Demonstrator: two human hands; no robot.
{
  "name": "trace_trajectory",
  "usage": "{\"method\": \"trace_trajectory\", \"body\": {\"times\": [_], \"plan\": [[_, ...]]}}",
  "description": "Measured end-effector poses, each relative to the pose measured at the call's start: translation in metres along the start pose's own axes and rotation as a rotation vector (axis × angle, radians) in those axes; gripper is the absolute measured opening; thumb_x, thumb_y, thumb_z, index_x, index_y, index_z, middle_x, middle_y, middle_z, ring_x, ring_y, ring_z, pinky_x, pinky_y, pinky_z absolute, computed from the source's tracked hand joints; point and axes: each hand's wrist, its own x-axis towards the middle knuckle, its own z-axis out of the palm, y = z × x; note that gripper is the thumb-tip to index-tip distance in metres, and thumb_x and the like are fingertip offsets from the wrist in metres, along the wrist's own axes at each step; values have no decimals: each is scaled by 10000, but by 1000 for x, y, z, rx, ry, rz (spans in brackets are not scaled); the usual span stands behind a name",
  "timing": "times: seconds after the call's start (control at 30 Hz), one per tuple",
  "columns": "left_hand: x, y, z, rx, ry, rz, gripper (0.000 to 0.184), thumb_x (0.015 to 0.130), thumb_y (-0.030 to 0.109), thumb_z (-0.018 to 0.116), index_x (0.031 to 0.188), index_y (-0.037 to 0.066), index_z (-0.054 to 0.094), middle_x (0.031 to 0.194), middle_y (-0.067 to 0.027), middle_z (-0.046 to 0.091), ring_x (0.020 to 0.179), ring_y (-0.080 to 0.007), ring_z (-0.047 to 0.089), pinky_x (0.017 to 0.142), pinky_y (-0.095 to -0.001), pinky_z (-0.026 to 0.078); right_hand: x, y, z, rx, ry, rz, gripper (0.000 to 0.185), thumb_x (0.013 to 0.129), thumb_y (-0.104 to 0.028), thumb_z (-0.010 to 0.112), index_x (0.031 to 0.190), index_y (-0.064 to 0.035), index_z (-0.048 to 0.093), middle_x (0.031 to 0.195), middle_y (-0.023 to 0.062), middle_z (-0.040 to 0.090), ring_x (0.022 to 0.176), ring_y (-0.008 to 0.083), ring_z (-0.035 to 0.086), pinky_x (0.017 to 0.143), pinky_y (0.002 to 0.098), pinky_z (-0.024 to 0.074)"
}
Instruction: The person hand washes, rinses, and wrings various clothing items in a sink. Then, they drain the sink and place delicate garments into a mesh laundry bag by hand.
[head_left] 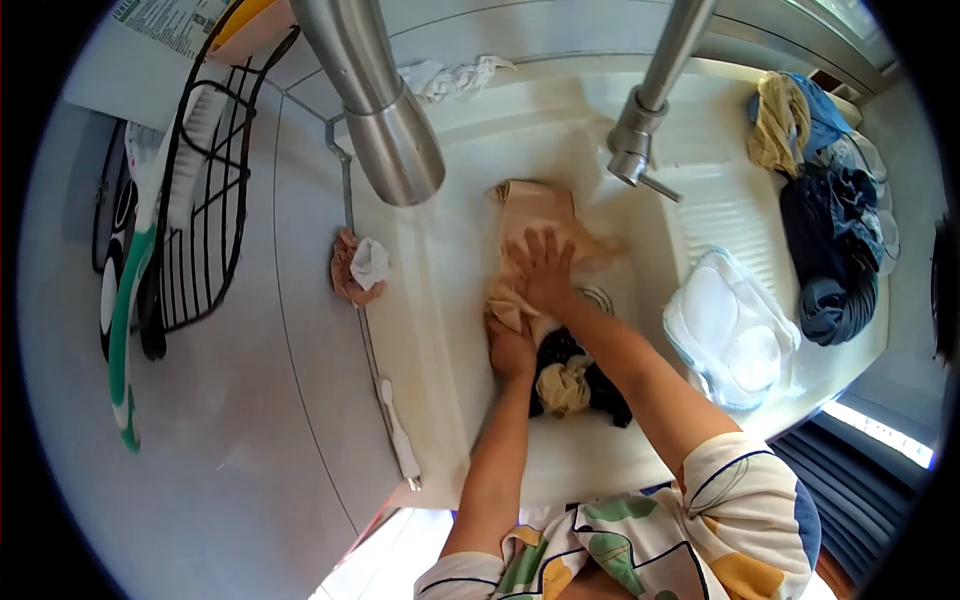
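Observation:
A wet beige cloth (537, 203) lies stretched out in the white sink basin (440, 250). My right hand (545, 272) presses on it with the fingers spread flat. At the cloth's bunched near end, my left hand (511, 350) is closed round the fabric. Just below the hands sits a dark piece of clothing (606, 397), with a crumpled cream cloth (563, 386) on top of it. My right forearm hides part of the dark clothing. A round drain fitting (597, 297) shows partly beside my right wrist.
A metal spout (395, 140) and a tap lever (640, 160) hang over the basin. White padded cups (735, 330) and dark clothes (835, 240) lie on the ribbed board at right. A toothbrush (399, 430) and crumpled cloths (357, 268) rest on the left ledge, near a wire rack (215, 200).

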Motion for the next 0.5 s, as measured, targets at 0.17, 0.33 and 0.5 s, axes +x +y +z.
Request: {"method": "trace_trajectory", "body": {"times": [0.17,0.33,0.5], "plan": [[3,15,-23,6,-249,-86,638,754,353,518,1204,-14,255,1053,-245,464,938,-353,482,807,-402,384,58,37,19,171,-96,-309,509,677,-361,518,1153,-207,427,1241,99,320,1132,352,268,844,580,216],[5,6,-10,-86,-146,5,572,749,309,525,1184,0,318,986,-214,515,904,-354,499,788,-391,390,14,4,25,55,-29,-67,472,723,-388,463,1157,-210,416,1243,62,344,1148,334,267,879,556,219],[10,-12,-1,-281,-254,-74,534,752,293,526,1149,-26,368,983,-220,518,905,-335,508,772,-375,393,-1,38,-17,-70,-117,-193,506,749,-405,432,1207,-201,360,1278,62,304,1141,340,275,868,564,225]]}}
